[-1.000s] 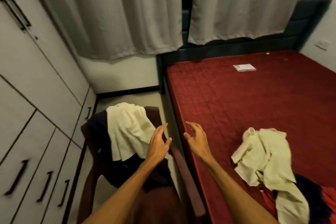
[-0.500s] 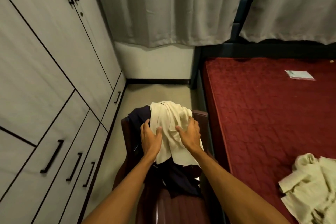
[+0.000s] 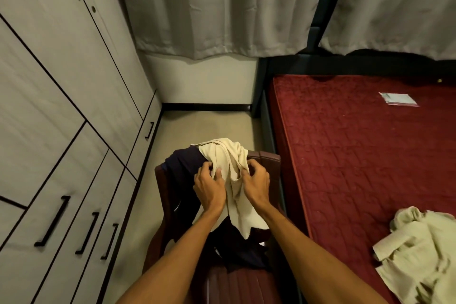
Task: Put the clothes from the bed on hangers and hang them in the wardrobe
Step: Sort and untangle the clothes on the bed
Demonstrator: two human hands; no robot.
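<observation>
A cream garment [image 3: 229, 168], draped over a dark garment [image 3: 182, 165] on the chair [image 3: 269, 158], is bunched in the curled grip of the left hand [image 3: 209, 187] and of the right hand [image 3: 255, 184]. Another cream heap [image 3: 417, 254] lies on the bed [image 3: 357, 155]. The wardrobe [image 3: 61, 81] is closed, so nothing is judged hung yet.

Two pale grey curtains hang side by side at the back, the left one [image 3: 209, 7] wide and pleated, the right one [image 3: 394, 7] reaching the frame's edge, with a dark gap between them. Under the left curtain shows a strip of cream wall [image 3: 202, 81], ending in a black skirting board [image 3: 207, 107]. The floor [image 3: 204, 128] is beige. A dark reddish-brown plastic chair [image 3: 267, 159] stands on it, backrest towards the curtains. Far right lies a small flat white packet [image 3: 398, 99] with a red edge, and near it a tiny yellowish speck [image 3: 439, 80], too small to identify.
</observation>
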